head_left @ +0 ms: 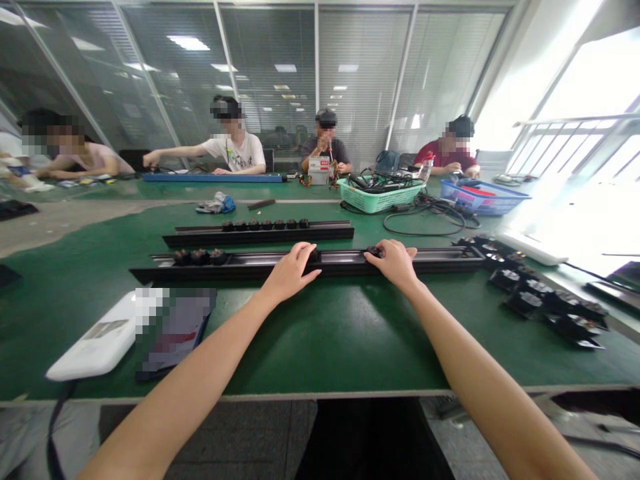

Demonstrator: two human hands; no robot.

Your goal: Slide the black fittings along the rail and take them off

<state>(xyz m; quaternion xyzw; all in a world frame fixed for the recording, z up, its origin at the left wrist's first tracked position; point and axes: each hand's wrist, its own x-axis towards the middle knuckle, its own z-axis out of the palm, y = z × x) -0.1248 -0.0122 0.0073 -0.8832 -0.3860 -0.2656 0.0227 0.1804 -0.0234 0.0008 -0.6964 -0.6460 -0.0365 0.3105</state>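
Note:
A long black rail (345,266) with a shiny inner channel lies across the table before me. My left hand (290,273) is around its middle, thumb along the front face and fingers over the top, beside a small black block (315,255). Further right, my right hand (397,262) pinches a small black module (373,252) at the channel; its underside is hidden. Several black modules (199,256) sit in the rail's left end. Behind it lies a second black rail (260,235) carrying a row of similar modules.
Loose black modules (527,297) are spread at the right. A white device (95,340) and a dark pouch (175,333) lie at front left. Further back are a green basket (380,199) with cables, a blue basket (505,203) and a crumpled cloth (216,203). Several people sit across the table.

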